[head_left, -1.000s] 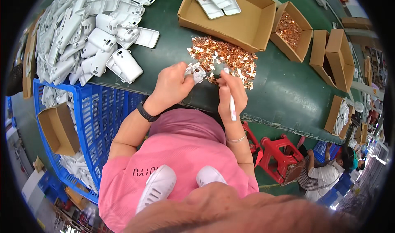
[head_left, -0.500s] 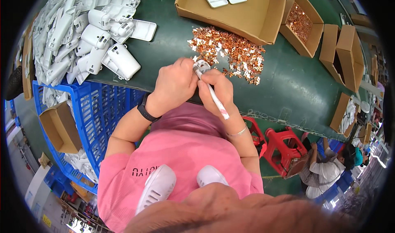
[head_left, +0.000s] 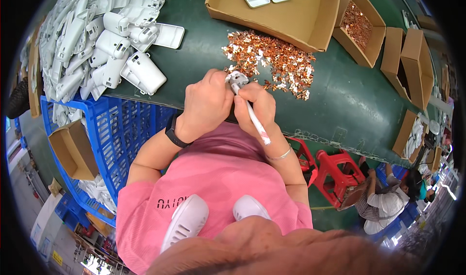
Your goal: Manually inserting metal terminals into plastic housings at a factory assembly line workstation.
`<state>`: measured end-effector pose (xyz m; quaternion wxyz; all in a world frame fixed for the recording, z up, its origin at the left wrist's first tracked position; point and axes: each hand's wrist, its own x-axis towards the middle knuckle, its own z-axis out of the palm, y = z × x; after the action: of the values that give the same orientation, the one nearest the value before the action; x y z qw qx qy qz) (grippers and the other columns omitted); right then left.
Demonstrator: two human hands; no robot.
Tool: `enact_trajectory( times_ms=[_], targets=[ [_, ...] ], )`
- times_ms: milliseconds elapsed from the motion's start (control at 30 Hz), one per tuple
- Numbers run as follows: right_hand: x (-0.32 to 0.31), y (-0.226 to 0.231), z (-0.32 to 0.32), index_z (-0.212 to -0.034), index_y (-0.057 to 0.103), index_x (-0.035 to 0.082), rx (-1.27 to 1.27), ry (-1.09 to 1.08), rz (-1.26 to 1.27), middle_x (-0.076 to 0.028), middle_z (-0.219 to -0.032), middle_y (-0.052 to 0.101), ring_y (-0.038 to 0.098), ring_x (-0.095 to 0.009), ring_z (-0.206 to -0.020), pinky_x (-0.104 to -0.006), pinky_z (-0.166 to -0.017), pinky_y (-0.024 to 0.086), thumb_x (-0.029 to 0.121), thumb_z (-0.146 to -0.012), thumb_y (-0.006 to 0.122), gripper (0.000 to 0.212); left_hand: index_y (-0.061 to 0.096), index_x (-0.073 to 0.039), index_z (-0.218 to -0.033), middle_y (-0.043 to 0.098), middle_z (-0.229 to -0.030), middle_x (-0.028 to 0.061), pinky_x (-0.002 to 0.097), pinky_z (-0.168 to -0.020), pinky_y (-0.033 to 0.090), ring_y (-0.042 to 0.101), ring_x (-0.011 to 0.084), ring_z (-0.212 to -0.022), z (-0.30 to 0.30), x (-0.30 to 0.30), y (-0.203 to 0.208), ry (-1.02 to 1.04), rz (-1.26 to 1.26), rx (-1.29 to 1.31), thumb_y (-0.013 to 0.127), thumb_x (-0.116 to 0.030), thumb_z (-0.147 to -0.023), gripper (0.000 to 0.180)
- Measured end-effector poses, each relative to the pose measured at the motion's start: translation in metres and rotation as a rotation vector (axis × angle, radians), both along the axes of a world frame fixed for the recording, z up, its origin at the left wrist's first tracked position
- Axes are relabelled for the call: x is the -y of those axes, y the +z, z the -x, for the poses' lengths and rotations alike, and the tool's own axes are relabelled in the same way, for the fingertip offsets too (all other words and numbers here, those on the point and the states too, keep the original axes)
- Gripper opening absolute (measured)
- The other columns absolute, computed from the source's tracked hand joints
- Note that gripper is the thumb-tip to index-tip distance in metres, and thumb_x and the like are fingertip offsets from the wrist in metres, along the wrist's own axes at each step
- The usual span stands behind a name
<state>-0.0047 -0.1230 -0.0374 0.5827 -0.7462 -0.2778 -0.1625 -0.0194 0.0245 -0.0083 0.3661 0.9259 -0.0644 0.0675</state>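
Note:
My left hand (head_left: 206,102) is closed around a white plastic housing (head_left: 236,77). Only the housing's cut-out end shows past the fingers; the hand hides the rest. Against that end, my right hand (head_left: 257,107) grips a slim white stick-like tool (head_left: 253,117) with faint pink marks near its lower tip. The tool slants down over the right wrist, and its working end is hard to make out. Just beyond both hands, on the green table (head_left: 194,66), lies a spread of small copper-coloured metal pieces (head_left: 276,59).
White plastic housings (head_left: 114,42) are heaped at the far left above a blue crate (head_left: 114,134). A cardboard tray (head_left: 272,22) with white covers stands at the back. Farther right is a carton of copper pieces (head_left: 359,27). Red stools (head_left: 335,178) and a seated person (head_left: 383,202) are at right.
Both hands stay in nearly the same place with the same grip. The stick-like tool and the housing's end have shifted very slightly. The surroundings drift a little with the view.

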Motion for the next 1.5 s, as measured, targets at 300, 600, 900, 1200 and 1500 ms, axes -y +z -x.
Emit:
enact_trajectory(
  times_ms=[300, 600, 900, 1200, 1500],
  targets=[
    [0.003, 0.002, -0.007, -0.092, 0.053, 0.000, -0.018, 0.088, 0.009, -0.015, -0.075, 0.061, 0.059, -0.028, -0.058, -0.0354, -0.052, 0.048, -0.003, -0.081, 0.064, 0.015, 0.052, 0.000, -0.102, 0.060, -0.085, 0.0204, 0.0495, -0.061, 0.049, 0.060, 0.0418, -0.070, -0.005, -0.006, -0.007, 0.023, 0.120, 0.002, 0.057, -0.002, -0.082, 0.021],
    [0.001, 0.003, 0.000, -0.093, 0.056, 0.002, 0.075, -0.023, 0.038, -0.015, -0.078, 0.062, 0.058, -0.028, -0.059, -0.0357, -0.057, 0.049, -0.003, -0.080, 0.062, 0.015, 0.050, 0.001, -0.117, 0.057, -0.106, 0.0234, 0.0446, -0.083, 0.050, 0.058, 0.0448, -0.097, -0.008, -0.012, 0.004, -0.121, 0.225, -0.062, 0.054, 0.003, -0.079, 0.038],
    [0.034, -0.004, 0.022, -0.115, 0.051, 0.000, 0.032, -0.288, 0.042, -0.017, -0.104, 0.061, 0.062, -0.021, -0.089, -0.0318, -0.080, 0.053, -0.003, -0.090, 0.059, 0.026, 0.051, 0.004, -0.126, 0.056, -0.125, 0.0226, 0.0393, -0.095, 0.048, 0.056, 0.0375, -0.114, -0.101, -0.008, 0.050, 0.006, -0.115, 0.599, 0.063, -0.012, -0.088, 0.043],
    [0.044, 0.011, 0.016, -0.104, 0.065, -0.002, -0.108, -0.383, 0.135, -0.011, -0.091, 0.062, 0.058, -0.015, -0.069, -0.0261, -0.064, 0.048, -0.003, -0.090, 0.059, 0.016, 0.063, -0.005, -0.108, 0.066, -0.101, 0.0111, 0.0366, -0.060, 0.054, 0.066, 0.0268, -0.075, -0.027, -0.049, -0.006, 0.245, -0.401, 0.293, 0.070, -0.017, -0.083, 0.029],
    [0.042, 0.013, 0.016, -0.098, 0.062, 0.001, -0.144, -0.354, 0.188, -0.009, -0.086, 0.063, 0.059, -0.017, -0.073, -0.0272, -0.068, 0.048, -0.008, -0.080, 0.070, 0.021, 0.061, -0.007, -0.080, 0.058, -0.075, 0.0081, 0.0398, -0.057, 0.047, 0.057, 0.0286, -0.068, -0.015, -0.049, 0.002, 0.247, -0.499, 0.221, 0.074, -0.024, -0.080, 0.022]
  ],
)
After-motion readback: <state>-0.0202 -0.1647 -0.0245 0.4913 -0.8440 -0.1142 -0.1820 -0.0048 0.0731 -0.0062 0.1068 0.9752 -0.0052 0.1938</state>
